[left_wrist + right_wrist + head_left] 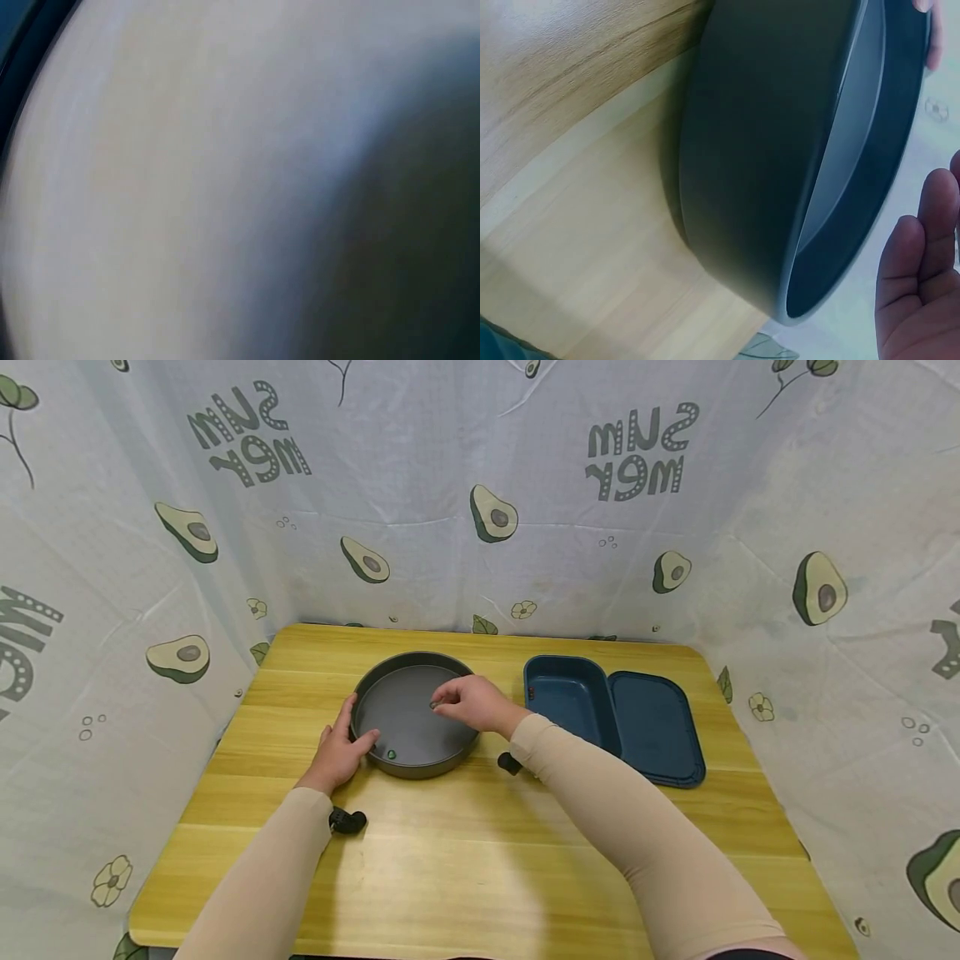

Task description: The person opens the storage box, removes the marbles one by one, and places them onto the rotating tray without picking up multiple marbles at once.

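Note:
A round dark grey pan [420, 727] stands on the table, left of the middle. My left hand [335, 756] holds its left rim, thumb over the edge and fingers along the outside. Above the pan's right half, my right hand [474, 703] pinches a small dark thing [432, 704], too small to identify. Inside the pan, near the front left, lies a small green piece [392, 754]. In the right wrist view, the tall side of the pan [757, 150] fills the middle, with right-hand fingers [904, 262] at the edge. The left wrist view is a pale blur.
To the right stands a blue rectangular box [570, 681], with small reddish bits [532, 692] at its left wall. A matching blue lid [660, 727] lies against its right side. The wooden table [420, 877] ends at a printed curtain [435, 485] behind.

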